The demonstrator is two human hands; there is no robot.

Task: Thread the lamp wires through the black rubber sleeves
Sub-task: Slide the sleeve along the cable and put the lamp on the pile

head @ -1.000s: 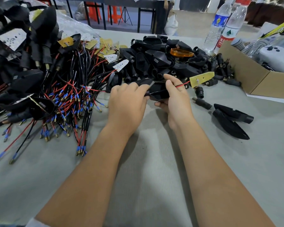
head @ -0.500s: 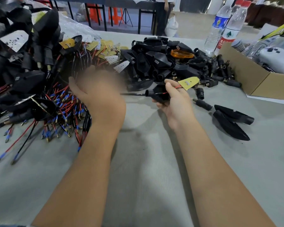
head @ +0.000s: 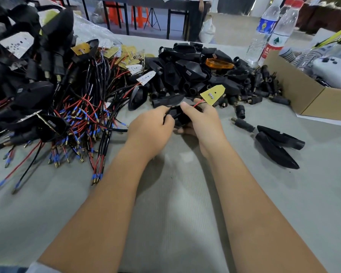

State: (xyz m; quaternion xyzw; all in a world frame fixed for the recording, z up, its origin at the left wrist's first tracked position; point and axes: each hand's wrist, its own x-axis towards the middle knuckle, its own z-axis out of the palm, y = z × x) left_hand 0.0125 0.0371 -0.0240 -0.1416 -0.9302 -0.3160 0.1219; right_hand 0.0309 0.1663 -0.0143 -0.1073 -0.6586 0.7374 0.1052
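Both hands point(head: 152, 129) point(head: 202, 121) around black rubber sleeve point(head: 178, 116).

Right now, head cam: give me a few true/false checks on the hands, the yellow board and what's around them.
1. Both hands work on one black part. True: left hand and right hand grip the black sleeve.
2. The yellow board lies flat on the table. False: it hangs on a red wire above the right hand.
3. Two water bottles stand far right. True.
4. The cardboard box is on the left. False: right.
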